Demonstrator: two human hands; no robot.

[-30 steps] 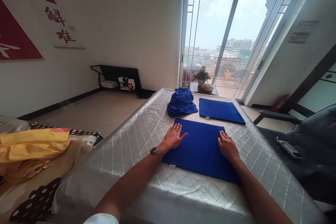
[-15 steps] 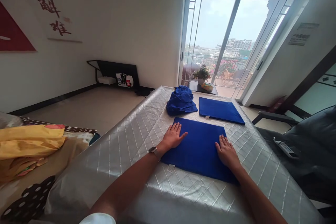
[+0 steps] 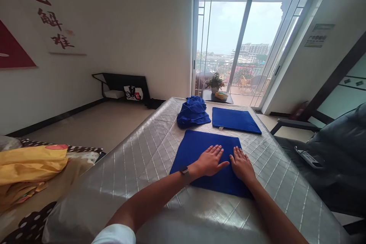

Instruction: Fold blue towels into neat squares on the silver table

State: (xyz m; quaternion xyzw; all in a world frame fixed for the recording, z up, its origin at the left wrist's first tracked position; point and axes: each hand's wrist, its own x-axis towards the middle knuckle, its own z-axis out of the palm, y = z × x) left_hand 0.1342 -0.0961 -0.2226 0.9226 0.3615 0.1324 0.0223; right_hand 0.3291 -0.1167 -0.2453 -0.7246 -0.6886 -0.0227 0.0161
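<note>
Royal blue fabric is the story on this silvery quilted cover, and the piece being worked is the near blue cloth, so I'll place everything off that one. It's lying flat as a neat rectangle, pretty smooth. Left hand is palm-down around its middle, right hand palm-down by its right edge, thumbs nearly meeting; both have fingers out straight, nothing pinched or gripped. Just past the near blue cloth, toward the right, is a second flat blue cloth with a little white tag poking out, and that looks finished to me. Past the near blue cloth toward the left is a crumpled blue heap; can't tell if it's one piece or several. So my read: one rectangle done, the near one basically there bar maybe some smoothing, heap still to do. Well left of the near blue cloth there's a yellow cloth, untouched.
</note>
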